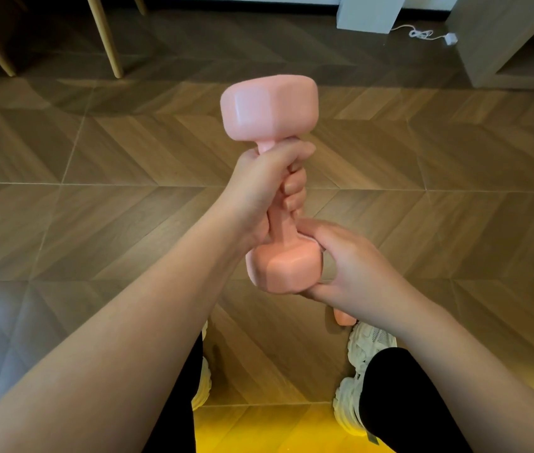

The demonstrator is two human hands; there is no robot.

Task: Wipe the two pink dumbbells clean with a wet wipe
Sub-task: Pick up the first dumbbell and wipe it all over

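Note:
A pink dumbbell point(268, 109) stands upright in the air in front of me. My left hand point(267, 191) grips its handle, fingers curled round it. My right hand point(350, 266) is wrapped round the lower head point(285, 266), thumb at the neck. A thin pale edge of a wet wipe point(313, 240) shows between that hand and the head; most of it is hidden. Part of a second pink dumbbell point(344, 317) lies on the floor under my right wrist, mostly hidden.
Wood-pattern floor point(95, 207) all around. My white shoes point(357, 380) and black trousers are below. Wooden furniture legs point(108, 37) stand at the back left. A grey cabinet point(504, 37) and a white cable point(422, 33) lie at the back right.

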